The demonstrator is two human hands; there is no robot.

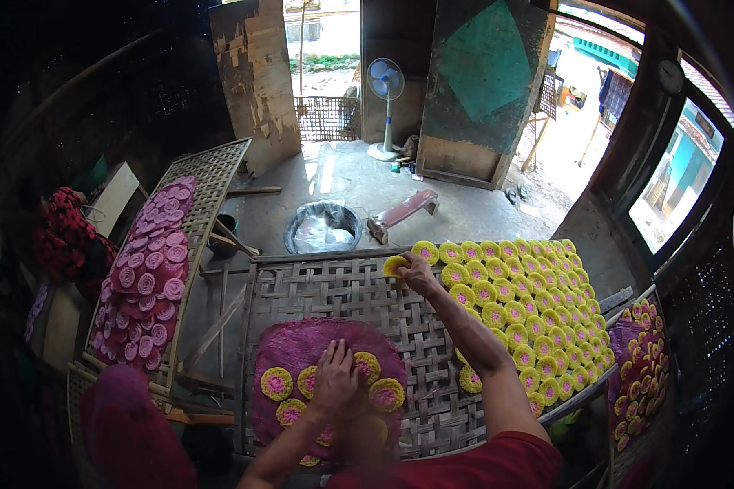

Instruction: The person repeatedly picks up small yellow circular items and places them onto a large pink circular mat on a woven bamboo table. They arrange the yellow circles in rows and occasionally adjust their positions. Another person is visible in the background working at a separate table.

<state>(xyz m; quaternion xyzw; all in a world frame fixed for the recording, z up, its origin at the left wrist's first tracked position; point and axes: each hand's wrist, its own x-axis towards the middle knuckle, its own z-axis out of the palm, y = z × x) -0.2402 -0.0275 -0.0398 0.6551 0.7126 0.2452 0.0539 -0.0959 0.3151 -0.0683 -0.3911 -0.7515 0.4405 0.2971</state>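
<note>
My right hand (417, 275) pinches the edge of a round yellow cracker (395, 266) near the far edge of the woven bamboo rack (334, 285). It is tilted above the slats, left of close rows of yellow crackers with pink centres (518, 314). My left hand (335, 377) lies with fingers stretched out over a purple cloth (302, 336) on the near left of the rack. Several more such crackers (276, 383) are spread on that cloth around the hand. Whether a cracker lies under my palm is hidden.
At the left, a tilted rack holds pink rounds on cloth (151, 261); another person (69, 232) is beyond it. A plastic-lined tub (323, 228), low bench (404, 214) and standing fan (386, 106) are on the floor ahead. Another cloth with crackers (638, 359) hangs at right.
</note>
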